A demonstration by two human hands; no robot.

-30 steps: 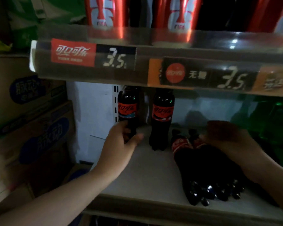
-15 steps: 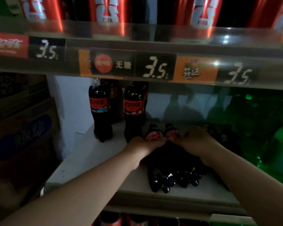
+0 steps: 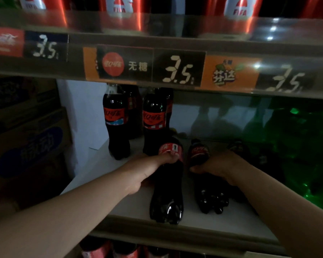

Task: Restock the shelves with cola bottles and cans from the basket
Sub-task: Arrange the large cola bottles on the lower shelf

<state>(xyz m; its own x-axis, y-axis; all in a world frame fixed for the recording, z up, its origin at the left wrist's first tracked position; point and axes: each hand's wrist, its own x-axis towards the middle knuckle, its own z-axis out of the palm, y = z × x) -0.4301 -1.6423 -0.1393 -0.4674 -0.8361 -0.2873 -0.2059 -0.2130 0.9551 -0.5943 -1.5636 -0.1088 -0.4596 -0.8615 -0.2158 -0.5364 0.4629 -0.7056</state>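
Dark cola fills the left bottle (image 3: 168, 192), which lies on its side on the white shelf (image 3: 192, 220) with its base toward the front edge. The left hand (image 3: 148, 170) has its grip curled round the bottle's red label. Just beside it the right bottle (image 3: 211, 200) lies the same way, and the right hand (image 3: 222, 166) has its grip closed round it below the label. Two upright bottles (image 3: 154, 120) stand just behind. Green bottles (image 3: 296, 146) fill the dim right side. Price tags (image 3: 177, 69) line the rail above, under red cans (image 3: 119, 8). Cardboard boxes (image 3: 30, 142) are stacked to the left.
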